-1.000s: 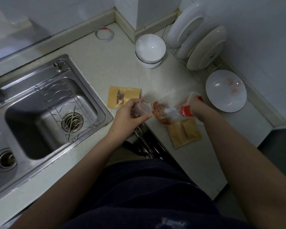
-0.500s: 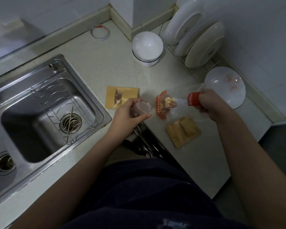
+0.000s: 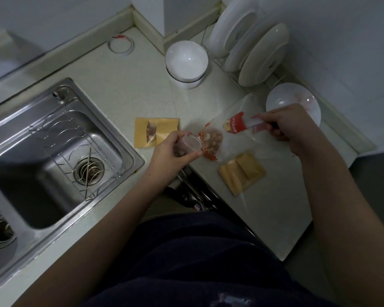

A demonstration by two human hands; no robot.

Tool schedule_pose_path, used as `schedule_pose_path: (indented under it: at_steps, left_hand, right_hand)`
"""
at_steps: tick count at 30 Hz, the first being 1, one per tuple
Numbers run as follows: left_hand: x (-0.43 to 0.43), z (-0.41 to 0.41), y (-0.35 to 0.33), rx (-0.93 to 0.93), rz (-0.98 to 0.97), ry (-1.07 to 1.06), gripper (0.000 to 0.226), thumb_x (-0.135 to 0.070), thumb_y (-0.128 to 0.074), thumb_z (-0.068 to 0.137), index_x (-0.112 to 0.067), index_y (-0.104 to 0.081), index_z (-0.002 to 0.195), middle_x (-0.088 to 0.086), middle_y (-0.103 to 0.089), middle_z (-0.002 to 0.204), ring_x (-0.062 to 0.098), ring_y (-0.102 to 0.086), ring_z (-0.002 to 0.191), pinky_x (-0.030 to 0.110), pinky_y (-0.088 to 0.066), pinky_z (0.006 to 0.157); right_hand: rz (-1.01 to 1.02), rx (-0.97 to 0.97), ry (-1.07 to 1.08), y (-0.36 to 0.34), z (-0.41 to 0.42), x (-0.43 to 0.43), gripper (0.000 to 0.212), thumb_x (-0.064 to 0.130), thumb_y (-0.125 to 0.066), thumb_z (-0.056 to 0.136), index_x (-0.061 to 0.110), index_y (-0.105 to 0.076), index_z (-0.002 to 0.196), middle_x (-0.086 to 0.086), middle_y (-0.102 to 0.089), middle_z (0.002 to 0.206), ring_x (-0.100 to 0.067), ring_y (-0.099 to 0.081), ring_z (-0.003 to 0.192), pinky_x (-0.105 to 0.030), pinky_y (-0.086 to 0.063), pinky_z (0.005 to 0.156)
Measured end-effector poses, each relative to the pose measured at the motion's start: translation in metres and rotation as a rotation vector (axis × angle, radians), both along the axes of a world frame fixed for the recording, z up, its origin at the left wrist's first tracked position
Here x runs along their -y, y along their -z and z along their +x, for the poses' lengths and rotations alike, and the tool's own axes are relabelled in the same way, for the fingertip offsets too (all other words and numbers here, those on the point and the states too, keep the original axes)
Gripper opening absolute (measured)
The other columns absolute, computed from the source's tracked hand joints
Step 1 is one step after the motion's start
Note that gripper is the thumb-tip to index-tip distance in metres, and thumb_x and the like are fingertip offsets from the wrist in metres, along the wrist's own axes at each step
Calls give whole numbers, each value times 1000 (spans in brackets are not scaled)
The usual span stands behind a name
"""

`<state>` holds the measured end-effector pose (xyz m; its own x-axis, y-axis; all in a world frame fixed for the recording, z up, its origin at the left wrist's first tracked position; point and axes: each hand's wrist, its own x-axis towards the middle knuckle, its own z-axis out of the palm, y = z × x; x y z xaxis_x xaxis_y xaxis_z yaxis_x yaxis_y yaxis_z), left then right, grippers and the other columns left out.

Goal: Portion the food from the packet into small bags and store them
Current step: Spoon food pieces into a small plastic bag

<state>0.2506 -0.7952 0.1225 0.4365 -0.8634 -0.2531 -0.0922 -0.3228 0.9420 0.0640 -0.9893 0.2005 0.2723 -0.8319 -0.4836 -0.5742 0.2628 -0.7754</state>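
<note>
The hands meet over the front edge of the bench. The left hand has thumb and fingers curled round a small clear bag and holds its mouth open toward the right. The right hand is closed in a pinch on the far end of the packet, a clear pouch with red print, lifted so that it slopes down toward the left hand. The packet's red-edged mouth touches the rim of the small clear bag, and the food (pale and reddish pieces, too blurred to name) is gathered just inside that mouth. Just beyond the left hand lies a flat brown bag with a clear window showing some pieces inside. Below the packet, between the two wrists, a second brown bag lies flat on the bench. Left of the left hand is a steel sink with a wire rack set in its basin. Well beyond the hands stands a white bowl, upside down on another white piece, with white plates on edge in a rack to its right. A white dish sits just behind the right hand, and a tape roll lies by the far wall.
</note>
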Motion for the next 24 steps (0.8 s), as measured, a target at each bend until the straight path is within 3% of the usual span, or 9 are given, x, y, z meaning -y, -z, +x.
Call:
schedule_pose_path:
  at_steps: [7,12,16,24]
  left_hand:
    - [1,0,0,-12,5,14,55,-30,-81,75,-20,-58,124,-6,-67,110,0,-64,97,14,-52,80]
    - [2,-2,-2,-13,-4,19,54,-27,-81,75,-17,-58,124,-5,-67,111,3,-63,99,14,-52,81]
    - [4,-5,-4,-18,-16,34,53,-26,-81,76,-17,-59,123,-6,-67,110,3,-64,99,14,-52,81]
    - [6,-9,-7,-5,-10,42,56,-28,-80,77,-18,-57,126,-4,-65,116,9,-62,106,25,-53,88]
  right_hand:
    - [31,107,118,-2,-3,-12,22,10,-60,89,-11,-66,88,1,-47,43,-8,-28,36,-16,-19,37]
    - [29,260,247,-5,-4,-28,29,6,-58,87,11,-67,60,1,-46,45,-7,-29,35,-14,-20,37]
    - [58,342,292,-6,-6,-40,41,7,-57,88,15,-70,49,1,-46,47,-7,-30,37,-15,-20,37]
    - [156,467,386,-6,-12,-46,32,6,-55,90,14,-64,60,2,-44,49,-6,-29,37,-15,-21,33]
